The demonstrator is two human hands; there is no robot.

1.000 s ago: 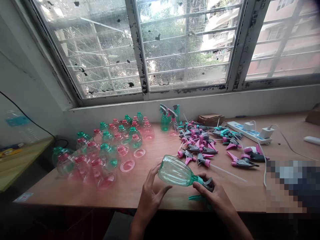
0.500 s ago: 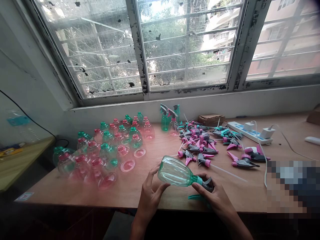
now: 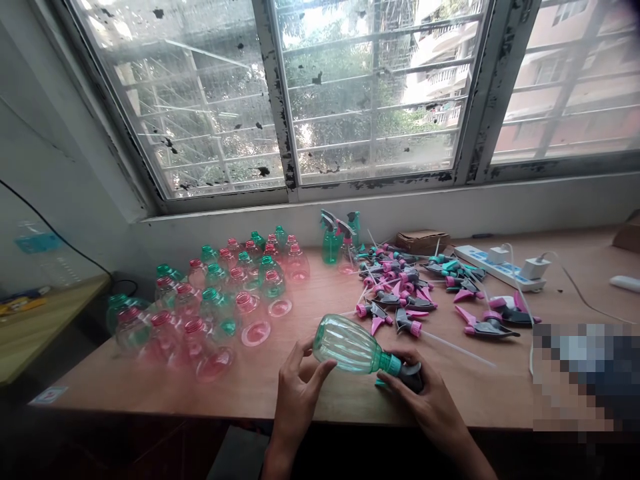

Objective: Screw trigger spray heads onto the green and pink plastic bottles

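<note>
Near the table's front edge, a clear green spray bottle (image 3: 346, 343) lies sideways between my hands, its neck pointing right and slightly down. My left hand (image 3: 299, 380) grips the base end, thumb below and fingers behind. At the other end, my right hand (image 3: 423, 387) is closed around the dark grey trigger sprayer head (image 3: 411, 377), whose teal collar (image 3: 393, 364) sits at the bottle's neck. Part of the teal trigger shows under the right fingers; the rest of it is hidden.
Several open pink and green bottles (image 3: 245, 303) stand at left. Loose pink, teal and grey sprayer heads (image 3: 400, 280) with tubes are piled at right. A few assembled spray bottles (image 3: 330, 243) stand by the wall. Behind the pile lie a power strip (image 3: 500, 267) and a cardboard piece (image 3: 423, 240).
The sprayer head has turned in my right hand, so its trigger is now mostly hidden. The bottle and my left hand have shifted slightly left.
</note>
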